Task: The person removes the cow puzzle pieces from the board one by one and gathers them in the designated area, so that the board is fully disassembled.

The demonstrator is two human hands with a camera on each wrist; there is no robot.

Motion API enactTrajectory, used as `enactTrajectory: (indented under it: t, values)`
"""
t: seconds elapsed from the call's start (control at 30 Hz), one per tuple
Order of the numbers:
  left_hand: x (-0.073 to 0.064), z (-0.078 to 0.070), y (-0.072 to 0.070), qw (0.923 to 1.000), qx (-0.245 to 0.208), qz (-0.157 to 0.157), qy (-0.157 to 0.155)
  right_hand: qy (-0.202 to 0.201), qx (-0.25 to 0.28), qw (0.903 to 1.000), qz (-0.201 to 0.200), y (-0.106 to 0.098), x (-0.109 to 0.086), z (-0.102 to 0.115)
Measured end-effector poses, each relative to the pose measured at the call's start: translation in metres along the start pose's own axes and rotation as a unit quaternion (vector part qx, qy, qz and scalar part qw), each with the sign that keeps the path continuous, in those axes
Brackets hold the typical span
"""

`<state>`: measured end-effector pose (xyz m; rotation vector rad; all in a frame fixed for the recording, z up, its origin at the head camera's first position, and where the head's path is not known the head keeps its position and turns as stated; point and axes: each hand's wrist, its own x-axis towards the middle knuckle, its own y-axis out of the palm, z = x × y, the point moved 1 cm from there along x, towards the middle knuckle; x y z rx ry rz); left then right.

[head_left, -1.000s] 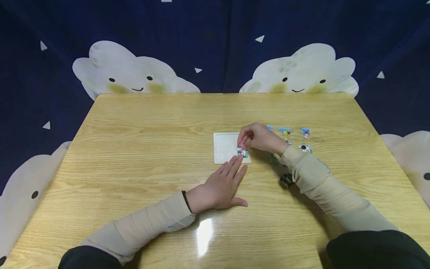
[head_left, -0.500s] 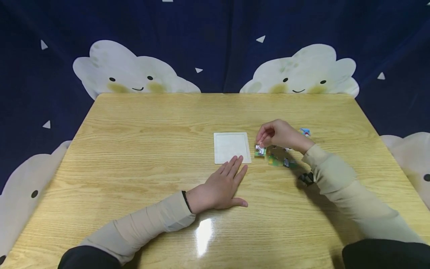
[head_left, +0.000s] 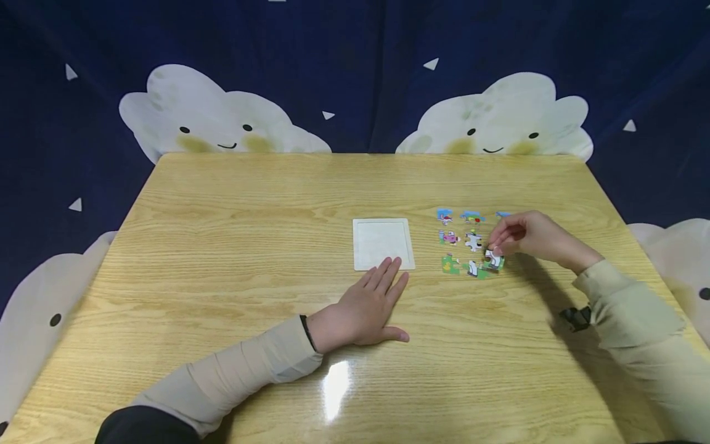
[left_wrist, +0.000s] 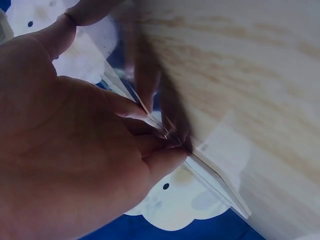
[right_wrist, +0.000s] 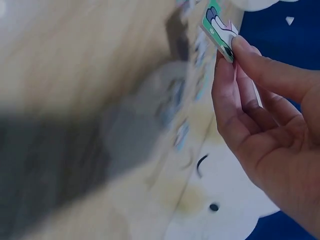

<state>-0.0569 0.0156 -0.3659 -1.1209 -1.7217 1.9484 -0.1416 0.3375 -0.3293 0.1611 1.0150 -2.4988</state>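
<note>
My right hand (head_left: pixel 532 240) pinches a jigsaw piece (head_left: pixel 493 259) between thumb and fingers at the lower right corner of a group of pieces. In the right wrist view this piece (right_wrist: pixel 218 30) is green with a white figure, held tilted off the table. My left hand (head_left: pixel 366 311) lies with fingers extended, fingertips resting on the near edge of a square white puzzle tray (head_left: pixel 379 237). The tray's recess holds nothing where it shows. Seen from the left wrist, the fingertips touch the thin edge of the tray (left_wrist: pixel 220 185).
Right of the tray, several loose jigsaw pieces lie spaced in rows, among them a pink one (head_left: pixel 450 238), a white one (head_left: pixel 473 241) and a green one (head_left: pixel 450 264). A wooden table (head_left: pixel 249 246) bears everything; a dark blue cloud-print curtain (head_left: pixel 355 61) hangs behind.
The right hand has carried the jigsaw piece from over the tray's right side rightward to the loose pieces' lower right corner, uncovering the tray and other pieces. The left hand stays put.
</note>
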Motion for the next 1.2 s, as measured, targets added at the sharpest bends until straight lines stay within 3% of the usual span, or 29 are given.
enactTrajectory:
  t: [0.33,0.7,0.93,1.07,1.2]
  values:
    - [-0.002,0.0,0.0,1.0,-0.001,-0.002,-0.001,-0.011,-0.025,0.9995,-0.013,0.0,-0.019,-0.035]
    - [-0.002,0.0,0.001,1.0,0.001,-0.006,0.001,-0.055,-0.085,0.9939,-0.045,0.012,-0.021,-0.034]
    - [-0.001,0.0,0.001,1.0,-0.006,-0.007,0.004,-0.065,-0.086,0.9929,-0.051,0.013,-0.021,-0.034]
    - [-0.003,0.002,0.001,0.9994,-0.029,-0.018,0.012,-0.074,-0.085,0.9925,-0.047,0.01,-0.022,-0.036]
    - [-0.008,0.014,-0.001,0.9946,-0.088,-0.048,0.028,-0.069,-0.107,0.9881,-0.086,-0.002,-0.027,-0.032]
